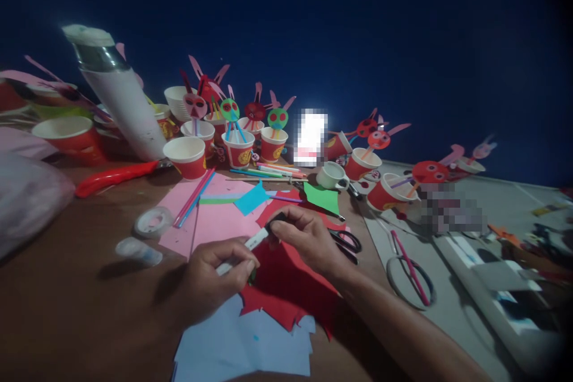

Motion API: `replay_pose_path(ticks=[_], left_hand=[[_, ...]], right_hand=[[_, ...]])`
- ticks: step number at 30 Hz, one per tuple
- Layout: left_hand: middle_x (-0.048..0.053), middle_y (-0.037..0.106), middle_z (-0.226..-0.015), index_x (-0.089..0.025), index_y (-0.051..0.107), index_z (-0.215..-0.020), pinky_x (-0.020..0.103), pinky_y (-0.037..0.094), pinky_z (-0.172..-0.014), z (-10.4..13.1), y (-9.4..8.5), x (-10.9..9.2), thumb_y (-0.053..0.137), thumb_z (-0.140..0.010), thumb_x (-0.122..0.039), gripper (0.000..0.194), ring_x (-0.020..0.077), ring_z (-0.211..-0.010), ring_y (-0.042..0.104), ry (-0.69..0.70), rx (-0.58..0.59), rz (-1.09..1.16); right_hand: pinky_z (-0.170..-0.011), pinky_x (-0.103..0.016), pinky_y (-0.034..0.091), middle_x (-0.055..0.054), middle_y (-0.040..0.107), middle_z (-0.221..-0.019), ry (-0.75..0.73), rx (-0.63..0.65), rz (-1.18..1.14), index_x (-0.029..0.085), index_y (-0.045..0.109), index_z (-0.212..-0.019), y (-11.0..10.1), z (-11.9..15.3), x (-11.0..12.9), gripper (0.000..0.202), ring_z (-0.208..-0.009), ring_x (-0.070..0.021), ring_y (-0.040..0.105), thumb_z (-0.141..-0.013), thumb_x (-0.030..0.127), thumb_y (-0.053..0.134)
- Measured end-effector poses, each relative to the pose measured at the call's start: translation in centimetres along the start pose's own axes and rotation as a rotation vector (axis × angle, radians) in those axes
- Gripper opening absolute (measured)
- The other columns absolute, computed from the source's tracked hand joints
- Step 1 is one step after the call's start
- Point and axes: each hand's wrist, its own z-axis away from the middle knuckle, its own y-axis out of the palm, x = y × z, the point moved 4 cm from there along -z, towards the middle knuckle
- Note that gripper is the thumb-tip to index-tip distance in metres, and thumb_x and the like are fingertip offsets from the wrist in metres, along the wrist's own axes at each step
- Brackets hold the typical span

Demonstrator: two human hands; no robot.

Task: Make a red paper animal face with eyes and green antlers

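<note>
My left hand (pixel 219 271) is closed round the white body of a marker (pixel 256 240), which slants up to the right. The fingers of my right hand (pixel 304 237) pinch the marker's black cap end. Both hands are above a cut sheet of red paper (pixel 286 286). Something small and green shows beneath my left fingers, too hidden to make out. Black-handled scissors (pixel 351 242) lie right of my right hand. Pale blue paper (pixel 233 343) is nearest me, and pink paper (pixel 215 221) lies beyond my left hand.
Red paper cups (pixel 190 158) with rabbit-like paper figures stand along the back. At the left are a white flask (pixel 125 101), a red-handled tool (pixel 116 178), a tape roll (pixel 153 222) and a small clear bottle (pixel 138 250). A white mug (pixel 331 175) stands behind my right hand.
</note>
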Motion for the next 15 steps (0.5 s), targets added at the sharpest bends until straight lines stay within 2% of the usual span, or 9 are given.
replay_pose_path(ticks=[5,11,15], left_hand=[[0.000,0.064,-0.060,-0.018,0.064,-0.058,0.018,0.046,-0.056,0.3,0.2,0.2,0.056,-0.070,-0.016,0.014,0.0123,-0.058,0.057,-0.015,-0.019,-0.054],[0.001,0.064,-0.057,-0.018,0.064,-0.056,0.019,0.046,-0.052,0.2,0.2,0.2,0.057,-0.067,-0.016,0.013,0.0134,-0.054,0.058,0.041,-0.067,-0.053],[0.000,0.063,-0.056,-0.018,0.064,-0.057,0.018,0.045,-0.050,-0.1,-0.1,0.6,0.058,-0.068,-0.017,0.013,0.0124,-0.052,0.056,0.008,-0.066,-0.030]], right_hand=[[-0.060,-0.021,0.043,0.002,0.058,-0.064,-0.028,0.003,-0.023,0.016,0.060,-0.074,0.2,0.5,0.0,0.010,-0.059,-0.0093,0.053,-0.079,0.023,0.057],[-0.060,-0.022,0.044,0.002,0.060,-0.065,-0.055,0.009,-0.059,0.017,0.060,-0.075,0.5,0.5,-0.2,0.010,-0.060,-0.0101,0.055,-0.080,0.022,0.055],[-0.057,-0.020,0.041,0.003,0.056,-0.062,-0.058,-0.017,-0.103,0.016,0.061,-0.075,0.6,0.0,-1.0,0.009,-0.057,-0.0087,0.051,-0.080,0.022,0.057]])
